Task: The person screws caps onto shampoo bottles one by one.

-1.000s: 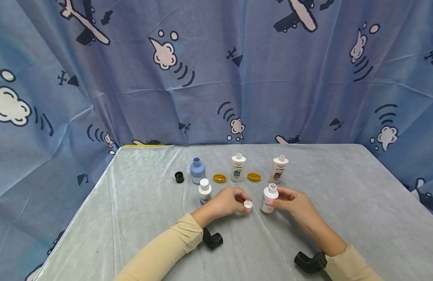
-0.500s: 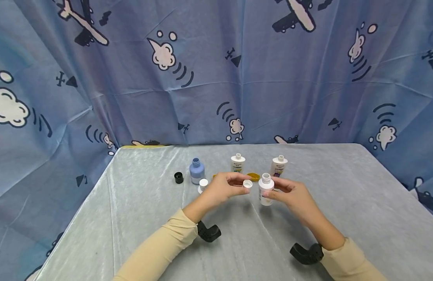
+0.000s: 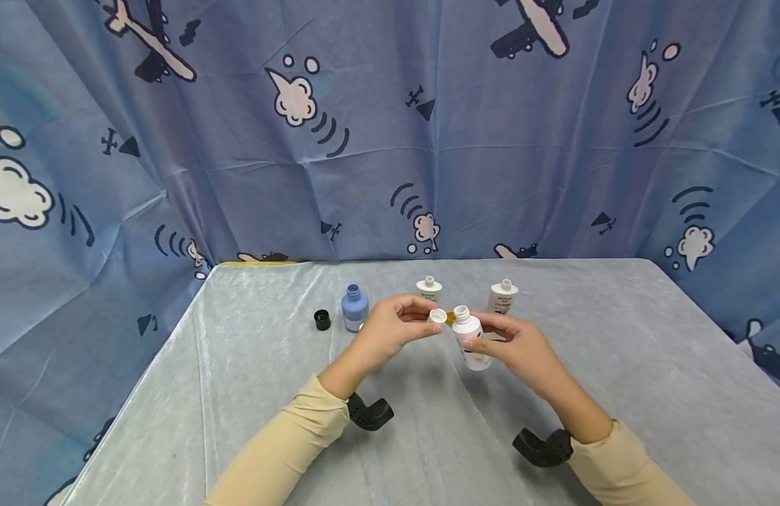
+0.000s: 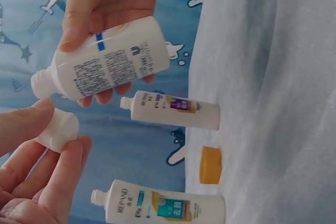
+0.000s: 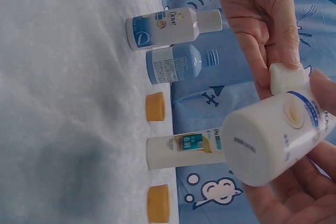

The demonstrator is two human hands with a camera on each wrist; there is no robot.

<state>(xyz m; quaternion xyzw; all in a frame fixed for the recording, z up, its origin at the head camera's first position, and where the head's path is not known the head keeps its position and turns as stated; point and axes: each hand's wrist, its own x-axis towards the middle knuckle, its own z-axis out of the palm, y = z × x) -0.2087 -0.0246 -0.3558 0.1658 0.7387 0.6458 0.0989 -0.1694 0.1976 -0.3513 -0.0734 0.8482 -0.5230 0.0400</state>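
My left hand [image 3: 380, 334] pinches a white screw cap [image 3: 437, 317] between thumb and fingers, its hollow side turned up. In my right hand [image 3: 523, 351] I grip a white bottle [image 3: 471, 343] by its body, held above the table. The bottle is uncapped, and its threaded neck leans toward the left hand. Cap and bottle neck are very close together in the left wrist view. From the right wrist view, the underside of the bottle shows, and its neck is hidden by the thumb and body.
Behind my hands stand a blue uncapped bottle [image 3: 355, 309], two white uncapped bottles [image 4: 176, 110] and a white-capped Dove bottle [image 5: 163, 29], mostly hidden by the left hand in the head view. A black cap [image 3: 322, 320] and two yellow caps [image 5: 158, 203] lie among them.
Both hands have risen from the table and moved toward the back, drawing closer together. The bottle has been lifted and now tilts left toward the cap.
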